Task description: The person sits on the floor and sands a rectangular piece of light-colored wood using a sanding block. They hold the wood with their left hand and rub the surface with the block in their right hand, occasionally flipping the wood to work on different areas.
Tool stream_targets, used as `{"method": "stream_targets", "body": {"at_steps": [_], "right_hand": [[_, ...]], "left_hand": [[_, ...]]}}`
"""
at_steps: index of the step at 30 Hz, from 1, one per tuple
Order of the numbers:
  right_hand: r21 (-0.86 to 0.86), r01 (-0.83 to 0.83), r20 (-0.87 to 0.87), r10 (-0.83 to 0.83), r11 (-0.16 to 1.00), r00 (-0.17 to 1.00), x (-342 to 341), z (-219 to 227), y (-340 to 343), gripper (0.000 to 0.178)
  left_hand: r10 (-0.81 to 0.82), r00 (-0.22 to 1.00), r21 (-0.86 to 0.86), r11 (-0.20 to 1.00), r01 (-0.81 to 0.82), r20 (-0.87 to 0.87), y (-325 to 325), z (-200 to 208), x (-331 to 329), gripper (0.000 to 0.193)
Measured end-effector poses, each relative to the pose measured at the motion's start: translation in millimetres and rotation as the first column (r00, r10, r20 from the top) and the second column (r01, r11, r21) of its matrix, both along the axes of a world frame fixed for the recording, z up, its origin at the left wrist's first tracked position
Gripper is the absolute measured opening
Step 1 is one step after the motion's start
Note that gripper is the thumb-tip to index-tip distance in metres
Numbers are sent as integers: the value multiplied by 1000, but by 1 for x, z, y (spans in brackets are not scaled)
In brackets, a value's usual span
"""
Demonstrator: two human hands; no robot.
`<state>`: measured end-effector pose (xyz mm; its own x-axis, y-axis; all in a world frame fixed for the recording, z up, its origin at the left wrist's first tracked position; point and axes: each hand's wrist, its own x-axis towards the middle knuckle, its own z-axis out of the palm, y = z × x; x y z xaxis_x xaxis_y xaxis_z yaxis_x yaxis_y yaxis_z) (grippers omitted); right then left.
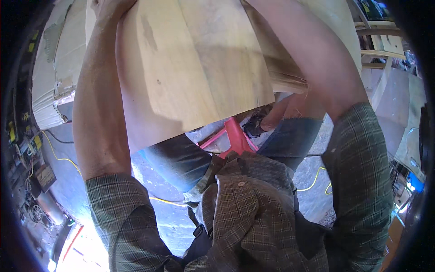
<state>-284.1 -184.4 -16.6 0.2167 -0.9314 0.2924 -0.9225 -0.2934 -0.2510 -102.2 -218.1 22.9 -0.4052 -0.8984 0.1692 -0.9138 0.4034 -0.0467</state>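
A broad pale wooden board point(176, 72), made of joined strips, slants across the upper middle, its lower edge above my thighs. My left forearm runs up along the board's left side. At the top edge only the base of my left hand point(111, 4) shows, close to the board; its fingers are cut off. My right forearm crosses over the right side and leaves at the top, so that hand is outside the picture. Under the right forearm lies another wooden piece point(283, 68) with a rough, splintered lower edge.
A red plastic stool point(235, 138) shows between my legs. Worn cardboard point(45, 90) stands at the left. A yellow cord point(61, 156) crosses the grey floor. Tools and machine parts point(47, 206) crowd the left rim; a wooden frame point(383, 54) stands at the upper right.
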Motion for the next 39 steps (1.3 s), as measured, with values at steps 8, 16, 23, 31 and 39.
{"method": "stream_targets", "body": {"at_steps": [8, 16, 23, 31, 39], "right_hand": [[187, -123, 3, 124, 975, 992, 28, 37, 214, 59], [-35, -126, 22, 127, 991, 992, 12, 32, 216, 64], [4, -24, -175, 24, 1000, 984, -58, 27, 41, 49], [59, -142, -34, 144, 988, 989, 28, 58, 259, 59], [-74, -234, -45, 231, 969, 972, 16, 40, 163, 51]], "left_hand": [[95, 995, -2, 995, -95, -35, 0, -3, 12, 39], [70, 996, -31, 997, -72, -48, -10, -14, 9, 39], [-5, 991, 35, 999, 10, -131, 3, -9, -34, 37], [104, 986, -55, 992, -112, -129, -33, -28, 10, 52], [105, 957, -77, 988, -130, -272, 5, -7, 4, 46]]}}
